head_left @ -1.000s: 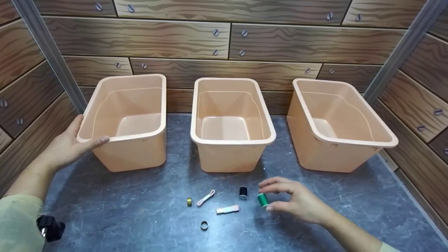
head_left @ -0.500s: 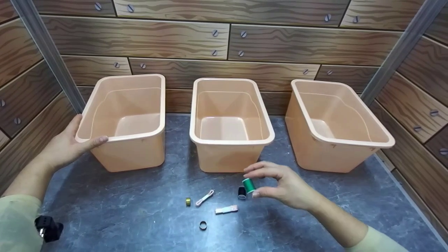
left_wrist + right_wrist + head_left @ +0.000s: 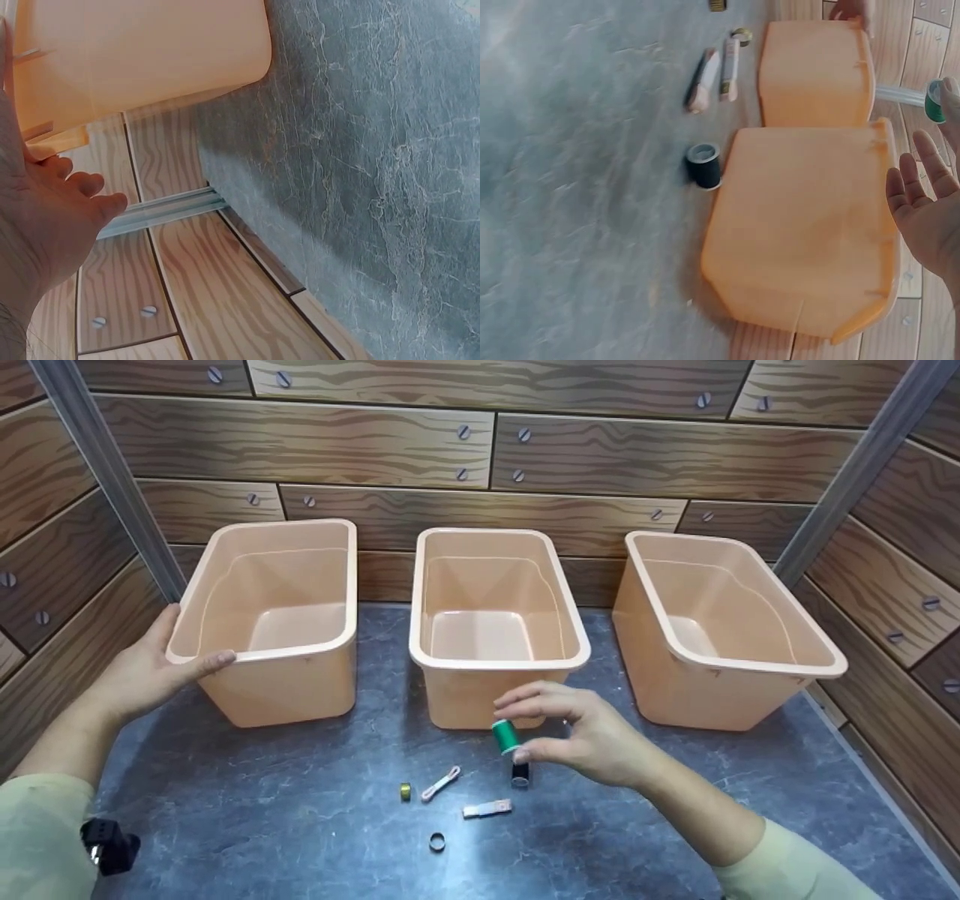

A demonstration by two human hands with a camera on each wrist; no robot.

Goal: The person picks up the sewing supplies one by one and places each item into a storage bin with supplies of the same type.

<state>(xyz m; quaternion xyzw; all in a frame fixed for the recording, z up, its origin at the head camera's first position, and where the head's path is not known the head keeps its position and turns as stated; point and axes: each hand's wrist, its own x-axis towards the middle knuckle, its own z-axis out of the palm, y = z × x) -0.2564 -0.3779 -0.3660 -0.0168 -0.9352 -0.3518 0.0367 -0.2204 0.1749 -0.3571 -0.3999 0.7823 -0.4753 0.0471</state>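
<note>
My right hand point(image 3: 577, 731) pinches a green thread spool point(image 3: 505, 736) between thumb and fingers, above the table in front of the middle peach bin point(image 3: 480, 694). The same green spool point(image 3: 934, 101) shows at the right edge of the right wrist view. Just below it stands a black thread spool point(image 3: 520, 775), partly hidden in the head view. At the far left, my left hand point(image 3: 142, 675) grips the rim of the left peach bin point(image 3: 292, 690), thumb over the front edge. Its curled fingers point(image 3: 86, 182) show beneath the rim in the left wrist view.
Two folded pale strips, one point(image 3: 441, 784) behind the other point(image 3: 487, 809), lie on the dark marbled table point(image 3: 262, 825). Near them are a small yellow-green reel point(image 3: 405, 792) and a dark ring point(image 3: 437, 843). A third peach bin point(image 3: 697, 697) stands right. Wood-patterned walls surround the table.
My right hand has carried the green spool left and upward, from right of the black spool to above it, near the middle bin's front. The left hand has stayed on its bin.
</note>
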